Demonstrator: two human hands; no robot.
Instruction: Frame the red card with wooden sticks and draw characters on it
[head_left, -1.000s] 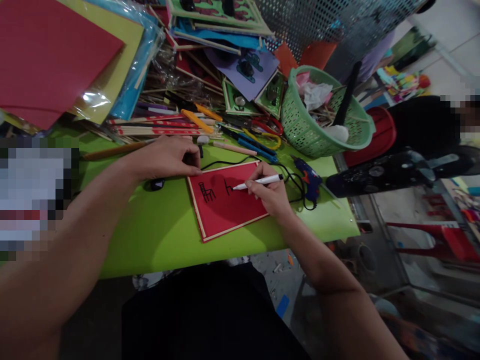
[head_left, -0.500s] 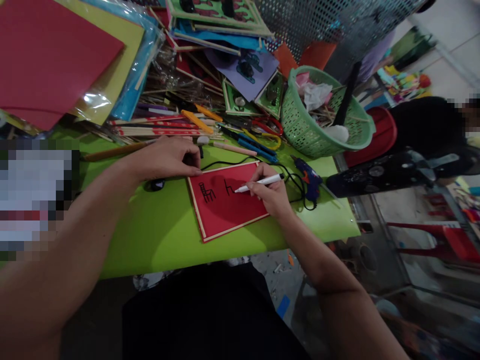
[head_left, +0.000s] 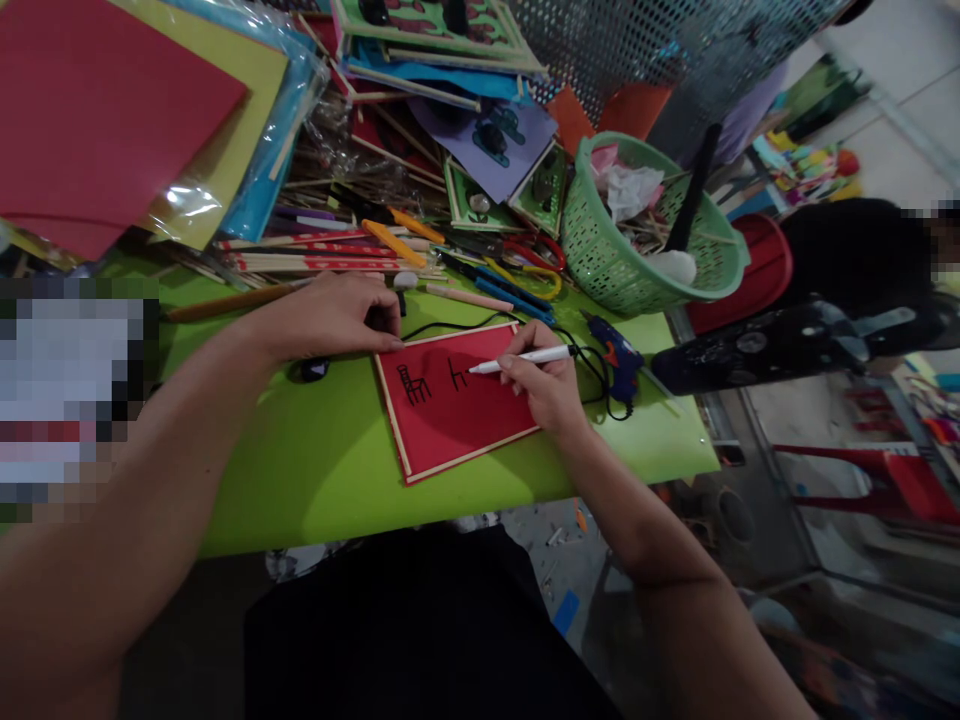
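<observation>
A red sheet (head_left: 472, 430) edged with thin wooden sticks lies on the green table. It bears a small black chair-like drawing (head_left: 413, 385) at its left and a few black strokes (head_left: 457, 374) near the middle. In the fingers of my right hand (head_left: 546, 378) is a white marker (head_left: 532, 356), its tip beside those strokes; touching or just above, I cannot tell. My left hand (head_left: 341, 315) rests at the sheet's top left corner, thumb on the edge, fingers bent and apart from the thumb. Its other fingertips are partly hidden.
A blue glue gun (head_left: 621, 365) with a black cord lies right of the sheet. Behind are scissors (head_left: 536, 265), sticks (head_left: 322, 262) and a green basket (head_left: 637, 245) of scraps. Coloured sheets (head_left: 97, 120) lie at back left; a motorbike (head_left: 765, 345) stands beyond the table's right end.
The marker has shifted slightly up and left with my right hand, and a short stroke now shows more fully beside the earlier ones. My left hand and the sheet stay put.
</observation>
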